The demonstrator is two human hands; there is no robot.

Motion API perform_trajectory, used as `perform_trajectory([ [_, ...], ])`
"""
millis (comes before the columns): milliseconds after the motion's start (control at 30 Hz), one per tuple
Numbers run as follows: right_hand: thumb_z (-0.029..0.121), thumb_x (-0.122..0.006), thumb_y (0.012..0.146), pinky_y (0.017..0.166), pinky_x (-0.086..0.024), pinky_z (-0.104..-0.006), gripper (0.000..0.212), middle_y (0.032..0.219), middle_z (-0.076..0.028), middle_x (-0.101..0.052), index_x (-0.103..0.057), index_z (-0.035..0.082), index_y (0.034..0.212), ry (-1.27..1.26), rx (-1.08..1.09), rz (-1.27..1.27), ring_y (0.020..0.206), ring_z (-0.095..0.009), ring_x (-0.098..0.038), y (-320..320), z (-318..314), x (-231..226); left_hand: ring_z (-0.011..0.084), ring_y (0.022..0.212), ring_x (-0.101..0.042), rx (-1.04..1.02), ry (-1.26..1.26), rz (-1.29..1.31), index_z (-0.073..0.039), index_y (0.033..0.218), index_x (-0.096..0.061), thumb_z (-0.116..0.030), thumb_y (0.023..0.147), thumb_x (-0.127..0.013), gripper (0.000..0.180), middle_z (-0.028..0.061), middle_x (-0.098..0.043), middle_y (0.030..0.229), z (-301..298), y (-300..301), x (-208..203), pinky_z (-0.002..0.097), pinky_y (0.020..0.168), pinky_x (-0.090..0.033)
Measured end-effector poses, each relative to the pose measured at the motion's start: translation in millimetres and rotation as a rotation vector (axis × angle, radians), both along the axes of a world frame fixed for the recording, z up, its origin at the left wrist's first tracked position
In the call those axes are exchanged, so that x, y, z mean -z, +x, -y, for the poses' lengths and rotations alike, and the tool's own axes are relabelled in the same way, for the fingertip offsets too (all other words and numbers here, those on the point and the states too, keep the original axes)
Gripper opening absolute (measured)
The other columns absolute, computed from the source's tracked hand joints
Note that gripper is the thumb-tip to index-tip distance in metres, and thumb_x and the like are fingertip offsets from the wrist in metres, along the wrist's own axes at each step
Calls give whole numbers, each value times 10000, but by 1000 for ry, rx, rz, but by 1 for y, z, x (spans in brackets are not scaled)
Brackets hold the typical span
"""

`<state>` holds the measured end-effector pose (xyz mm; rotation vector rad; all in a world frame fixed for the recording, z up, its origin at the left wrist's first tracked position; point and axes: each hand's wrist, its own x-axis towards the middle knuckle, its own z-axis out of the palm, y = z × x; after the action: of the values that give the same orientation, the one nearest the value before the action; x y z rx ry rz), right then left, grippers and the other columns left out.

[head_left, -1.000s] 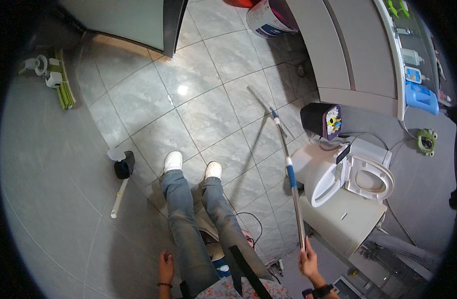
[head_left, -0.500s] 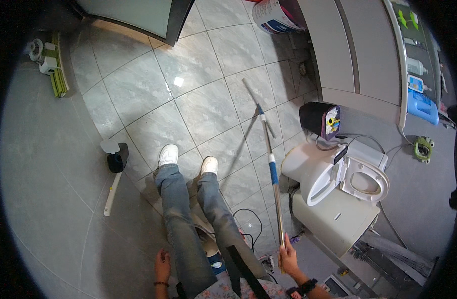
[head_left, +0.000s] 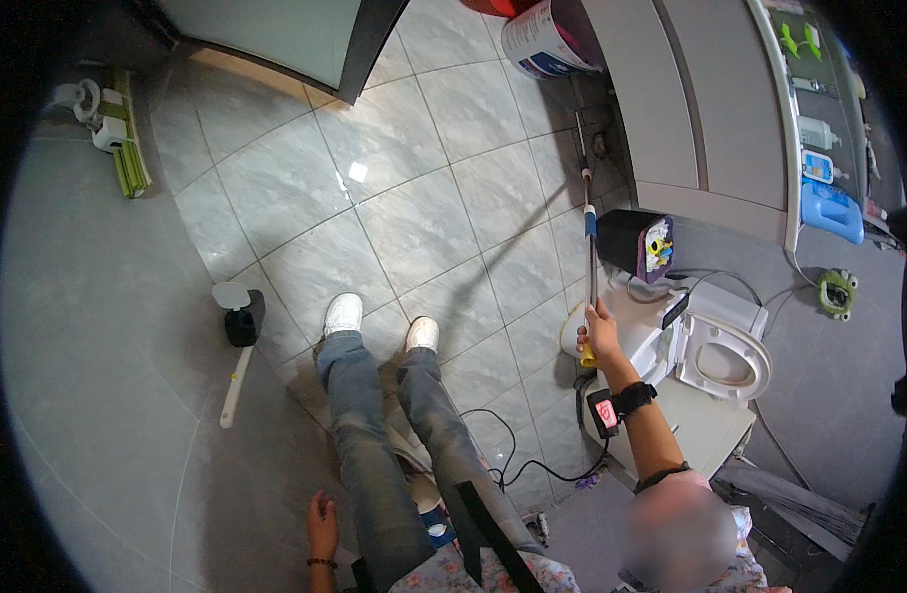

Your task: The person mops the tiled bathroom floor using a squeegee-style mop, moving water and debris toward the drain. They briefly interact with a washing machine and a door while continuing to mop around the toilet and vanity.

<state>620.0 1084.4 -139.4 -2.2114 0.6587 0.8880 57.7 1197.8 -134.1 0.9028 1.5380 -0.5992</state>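
Observation:
My right hand (head_left: 599, 331) is closed round the pole of a long-handled floor squeegee (head_left: 592, 259), close to the yellow end of its handle. The pole has blue and white sleeves and points away from me. Its thin blade (head_left: 582, 143) is at the floor by the base of the grey cabinet, beside the black waste bin (head_left: 626, 242). My right forearm reaches over the white toilet (head_left: 643, 346) and hides part of it. Low on the left, my left hand (head_left: 322, 524) hangs beside my leg, fingers loosely curled, with nothing visible in it.
Right of the squeegee stand the grey cabinet (head_left: 661, 99) and a shelf of bottles (head_left: 819, 133). A white bucket (head_left: 544, 44) is at the far end, near an open door (head_left: 275, 35). A toilet brush (head_left: 238, 366) is on the left wall. Black cables (head_left: 518, 450) lie near my feet.
My right hand has moved forward with the squeegee, from low beside my leg to beside the toilet. The blade has gone farther away and right, toward the cabinet. My left hand stays low.

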Motion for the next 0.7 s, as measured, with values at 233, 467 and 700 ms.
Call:
perform_trajectory([
  [233,255,-434,879,347,-356,-255,440,577,-28,-411,-315,191,1298,50,-11,32,408,-115,-396,-19,5,-40,238,1047,-482,7,8,-34,-19,1226,-390,-205,879,-448,398,142,-508,1130,-11,12,-19,341,886,-382],
  [467,240,-432,892,361,-354,-231,525,555,6,-397,-209,106,1347,65,-221,-91,416,-79,-368,-98,44,-140,236,1027,-498,139,19,-6,-48,1239,-386,-216,879,-451,403,139,-513,1128,-18,34,-23,338,870,-388],
  [700,226,-442,889,423,-344,-248,513,542,-37,-419,-231,121,1345,-82,-534,-126,439,-104,-359,-126,71,-177,228,987,-522,126,103,63,-60,1206,-423,-216,868,-467,374,112,-542,1097,-14,44,-25,332,843,-402],
])
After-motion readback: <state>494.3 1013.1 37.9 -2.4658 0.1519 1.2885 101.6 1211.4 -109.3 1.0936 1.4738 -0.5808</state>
